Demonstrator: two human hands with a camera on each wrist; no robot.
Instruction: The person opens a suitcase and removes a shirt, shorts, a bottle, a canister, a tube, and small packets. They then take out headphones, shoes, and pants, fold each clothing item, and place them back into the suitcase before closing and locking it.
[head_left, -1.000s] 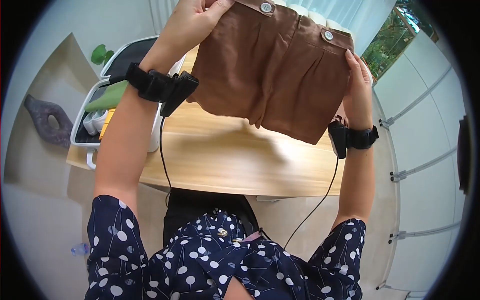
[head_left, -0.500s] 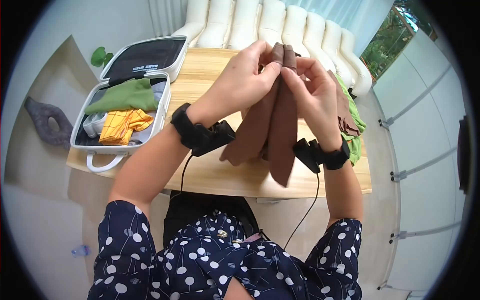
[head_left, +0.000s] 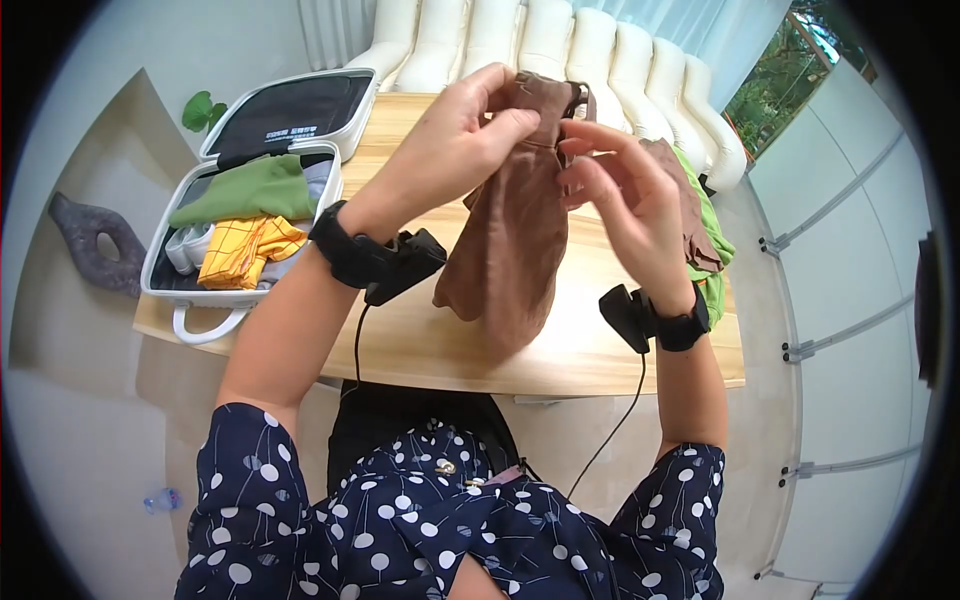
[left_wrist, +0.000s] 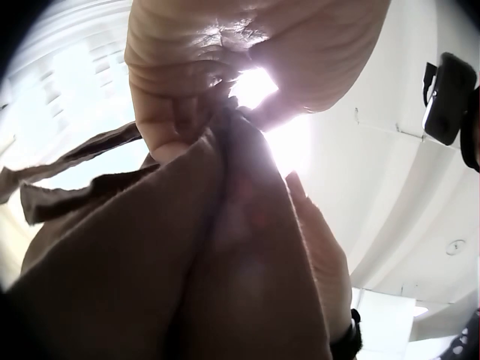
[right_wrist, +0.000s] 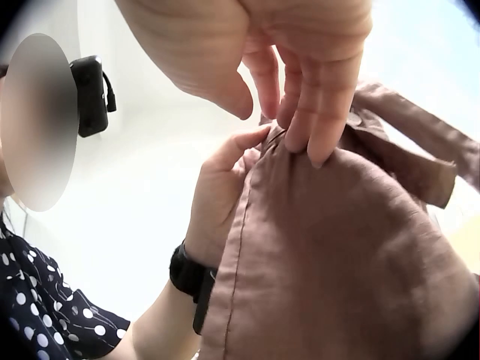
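Folded in half lengthwise, a pair of brown shorts (head_left: 515,230) hangs over the table from its waistband. My left hand (head_left: 455,140) pinches the waistband between thumb and fingers; in the left wrist view the gathered cloth (left_wrist: 225,225) drops from that hand. At the other side of the shorts is my right hand (head_left: 635,205), its fingers loosely bent and its thumb apart from them. The right wrist view shows the right fingertips (right_wrist: 319,154) against the cloth just below the waistband, with loose fabric strips (right_wrist: 412,165) sticking out beside them.
An open white suitcase (head_left: 335,205) on the table's left holds a green garment (head_left: 250,190), a yellow checked cloth (head_left: 245,250) and white rolled items (head_left: 188,247). Brown and bright green clothes (head_left: 712,240) lie at the right edge of the wooden table (head_left: 400,345). A cream sofa (head_left: 490,45) stands behind.
The shorts were spread wide and raised between both hands, then brought together into a fold and lowered. My right hand has since loosened from the waistband and moved slightly right.
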